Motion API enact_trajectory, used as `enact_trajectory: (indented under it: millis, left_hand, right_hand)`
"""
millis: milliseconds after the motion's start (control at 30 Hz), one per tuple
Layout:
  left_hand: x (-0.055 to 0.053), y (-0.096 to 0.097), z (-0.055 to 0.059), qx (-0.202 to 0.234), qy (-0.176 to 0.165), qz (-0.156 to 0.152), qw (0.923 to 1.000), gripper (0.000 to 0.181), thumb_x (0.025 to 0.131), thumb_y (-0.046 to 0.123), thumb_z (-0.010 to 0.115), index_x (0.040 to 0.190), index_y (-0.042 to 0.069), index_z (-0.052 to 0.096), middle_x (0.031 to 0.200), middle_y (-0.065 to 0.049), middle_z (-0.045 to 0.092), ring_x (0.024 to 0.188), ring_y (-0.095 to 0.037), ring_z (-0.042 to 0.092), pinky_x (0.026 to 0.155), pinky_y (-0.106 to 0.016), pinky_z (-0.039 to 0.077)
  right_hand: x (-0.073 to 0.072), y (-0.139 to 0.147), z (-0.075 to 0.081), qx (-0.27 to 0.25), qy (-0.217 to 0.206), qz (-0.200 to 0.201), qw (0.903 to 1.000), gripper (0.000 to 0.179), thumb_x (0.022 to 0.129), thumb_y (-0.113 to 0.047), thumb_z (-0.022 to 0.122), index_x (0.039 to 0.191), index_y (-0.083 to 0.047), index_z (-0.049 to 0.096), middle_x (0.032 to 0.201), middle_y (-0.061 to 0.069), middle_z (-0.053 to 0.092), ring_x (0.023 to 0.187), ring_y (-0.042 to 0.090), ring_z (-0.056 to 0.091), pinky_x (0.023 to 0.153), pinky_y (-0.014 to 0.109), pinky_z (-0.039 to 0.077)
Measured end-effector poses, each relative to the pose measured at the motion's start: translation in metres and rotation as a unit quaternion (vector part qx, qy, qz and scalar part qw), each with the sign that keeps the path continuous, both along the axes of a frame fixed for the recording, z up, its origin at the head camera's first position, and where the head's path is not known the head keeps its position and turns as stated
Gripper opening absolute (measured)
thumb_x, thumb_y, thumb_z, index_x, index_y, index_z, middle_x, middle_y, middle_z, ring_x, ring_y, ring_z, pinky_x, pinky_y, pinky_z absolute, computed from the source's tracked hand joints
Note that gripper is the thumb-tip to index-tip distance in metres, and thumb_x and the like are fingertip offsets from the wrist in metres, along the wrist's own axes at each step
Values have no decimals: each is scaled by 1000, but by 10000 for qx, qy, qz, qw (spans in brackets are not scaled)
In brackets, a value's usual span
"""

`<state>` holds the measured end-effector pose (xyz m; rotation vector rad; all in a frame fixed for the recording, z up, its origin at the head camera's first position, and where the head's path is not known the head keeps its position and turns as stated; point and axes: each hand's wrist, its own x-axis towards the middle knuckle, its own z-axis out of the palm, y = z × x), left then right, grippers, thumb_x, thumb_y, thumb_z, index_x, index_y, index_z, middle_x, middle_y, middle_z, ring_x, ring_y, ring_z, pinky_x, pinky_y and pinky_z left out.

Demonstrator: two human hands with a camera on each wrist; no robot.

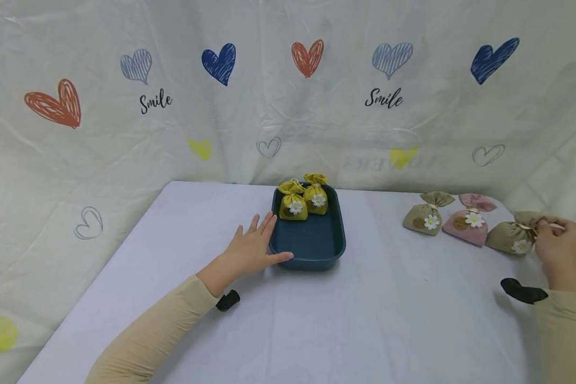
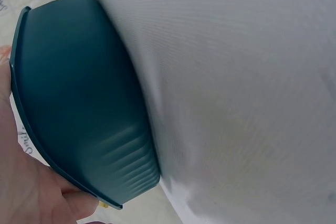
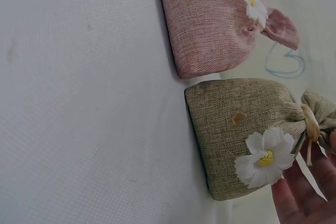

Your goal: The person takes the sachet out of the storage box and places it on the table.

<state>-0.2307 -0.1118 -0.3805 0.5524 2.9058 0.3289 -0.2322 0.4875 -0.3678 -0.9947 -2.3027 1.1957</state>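
Note:
Two yellow sachets (image 1: 293,207) with white flowers sit at the far end of a dark teal tray (image 1: 309,242). My left hand (image 1: 252,250) is spread at the tray's left front corner, its fingers straight and touching the rim; the left wrist view shows the tray's outer wall (image 2: 79,87) close up. Far to the right, my right hand (image 1: 560,245) pinches the tied neck of an olive-brown sachet (image 1: 509,236) bearing a white flower. In the right wrist view that sachet (image 3: 236,129) stands beside a pink sachet (image 3: 210,30).
On the table (image 1: 389,320), left of the held sachet, are the pink sachet (image 1: 465,226) and another olive-brown sachet (image 1: 422,217). A white curtain (image 1: 336,117) printed with hearts hangs along the table's back edge. Black straps show at both wrists.

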Motion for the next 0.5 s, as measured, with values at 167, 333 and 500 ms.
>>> enact_trajectory:
  millis: [167, 333, 500]
  left_hand:
    - [0, 0, 1, -56, 22, 9, 10000, 109, 92, 80, 48, 166, 12, 5, 172, -4, 1, 156, -34, 0, 119, -66, 10]
    - [-1, 1, 2, -96, 57, 6, 9999, 109, 91, 80, 49, 166, 12, 6, 172, -4, 2, 156, -34, 1, 119, -66, 11]
    - [1, 1, 2, -128, 18, 20, 9999, 110, 91, 80, 48, 166, 12, 6, 172, -3, 1, 157, -33, 0, 119, -65, 11]
  right_hand:
    - [4, -4, 0, -386, 253, -305, 9985, 53, 110, -36, 36, 161, -26, 30, 93, -27, 37, 73, -11, 36, 59, 10, 33]
    - [6, -3, -4, -746, 804, -476, 9928, 48, 110, -27, 38, 157, -30, 35, 87, -31, 43, 72, -18, 41, 59, 4, 31]
    - [5, 2, -12, -940, 1290, -545, 9857, 40, 109, -20, 36, 145, -34, 45, 88, -32, 47, 77, -18, 46, 65, 3, 35]
